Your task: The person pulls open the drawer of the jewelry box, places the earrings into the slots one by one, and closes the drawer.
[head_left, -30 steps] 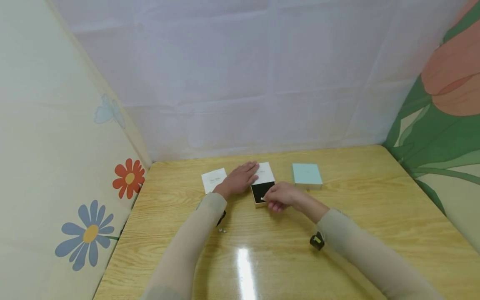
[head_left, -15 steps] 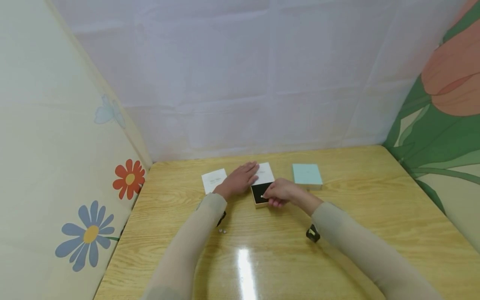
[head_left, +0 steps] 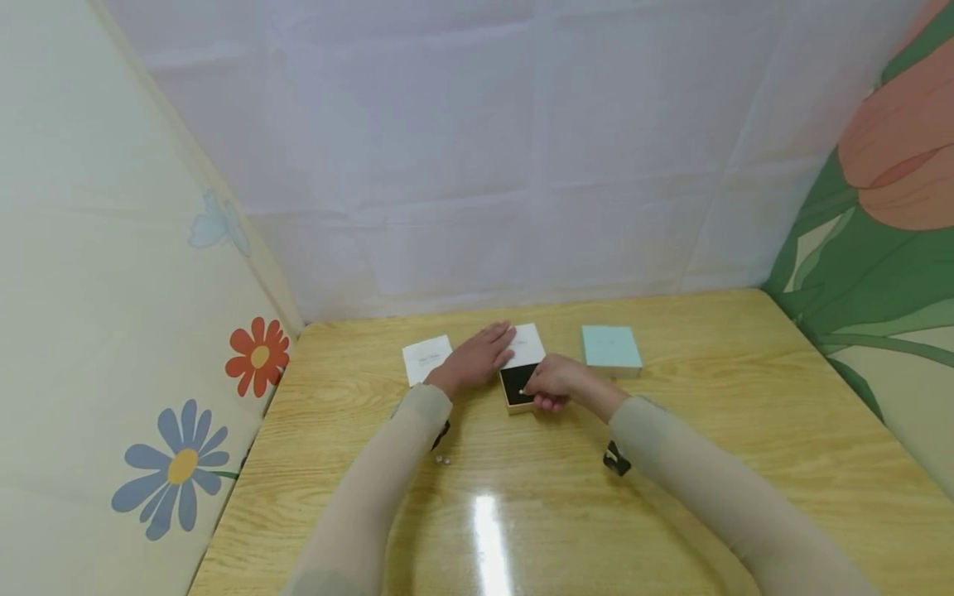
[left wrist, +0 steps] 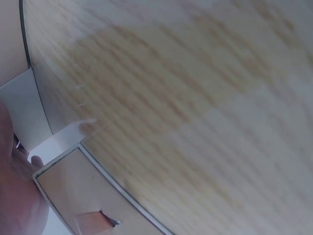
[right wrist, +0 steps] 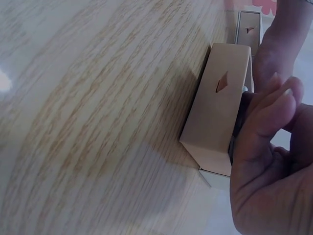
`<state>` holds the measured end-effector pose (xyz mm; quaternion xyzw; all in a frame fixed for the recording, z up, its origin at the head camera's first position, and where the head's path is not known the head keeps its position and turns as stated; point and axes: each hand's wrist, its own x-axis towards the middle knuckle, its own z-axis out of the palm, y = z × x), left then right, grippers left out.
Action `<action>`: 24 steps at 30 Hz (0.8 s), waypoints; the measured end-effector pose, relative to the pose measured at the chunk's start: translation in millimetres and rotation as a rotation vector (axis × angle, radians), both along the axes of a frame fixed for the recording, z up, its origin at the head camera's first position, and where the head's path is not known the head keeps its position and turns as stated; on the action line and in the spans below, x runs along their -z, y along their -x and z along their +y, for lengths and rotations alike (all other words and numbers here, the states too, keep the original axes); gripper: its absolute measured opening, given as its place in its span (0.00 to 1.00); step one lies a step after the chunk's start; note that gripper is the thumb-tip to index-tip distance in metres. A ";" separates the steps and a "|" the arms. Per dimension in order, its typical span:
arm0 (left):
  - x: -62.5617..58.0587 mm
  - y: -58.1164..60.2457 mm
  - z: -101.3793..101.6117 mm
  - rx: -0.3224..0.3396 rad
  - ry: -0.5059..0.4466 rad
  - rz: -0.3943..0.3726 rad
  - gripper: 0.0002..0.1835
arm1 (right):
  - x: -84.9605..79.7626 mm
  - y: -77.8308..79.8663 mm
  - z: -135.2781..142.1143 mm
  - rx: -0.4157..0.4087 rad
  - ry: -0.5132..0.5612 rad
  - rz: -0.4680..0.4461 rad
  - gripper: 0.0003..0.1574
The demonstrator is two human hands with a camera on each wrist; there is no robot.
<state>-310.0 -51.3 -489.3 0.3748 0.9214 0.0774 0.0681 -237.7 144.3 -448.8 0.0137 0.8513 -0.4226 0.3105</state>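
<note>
In the head view my left hand (head_left: 475, 358) lies with its fingers extended on the white sliding cover of the middle jewelry box (head_left: 526, 346). The box's black insert (head_left: 516, 382) is exposed toward me. Over that insert my right hand (head_left: 561, 380) has thumb and forefinger pinched at a small shiny stud (head_left: 521, 392). Its exact shape is too small to tell. In the right wrist view the stud (right wrist: 245, 89) glints past the rim of the box's tan drawer (right wrist: 217, 98), partly hidden by my right hand (right wrist: 274, 142).
Left of my left hand lies a white printed box (head_left: 426, 359), partly covered by the arm. A teal box (head_left: 611, 348) stands to the right. Small shiny pieces (head_left: 443, 459) lie on the wooden table (head_left: 522, 513) near the left forearm. A cloth hangs behind.
My right hand has shifted slightly, its wrist and forearm moving left, while the fingertips with the stud stay over the black insert. My left hand has not moved.
</note>
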 end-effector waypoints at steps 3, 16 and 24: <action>0.6 0.3 -0.2 0.002 0.018 0.010 0.32 | 2.4 1.3 -1.0 0.000 -0.018 0.007 0.09; 0.3 2.6 1.0 0.005 0.025 0.011 0.32 | 4.6 4.0 -4.9 -0.003 -0.014 0.006 0.10; -0.4 1.6 1.2 -0.008 0.032 0.003 0.32 | 5.7 6.0 -6.6 -0.010 -0.036 0.024 0.10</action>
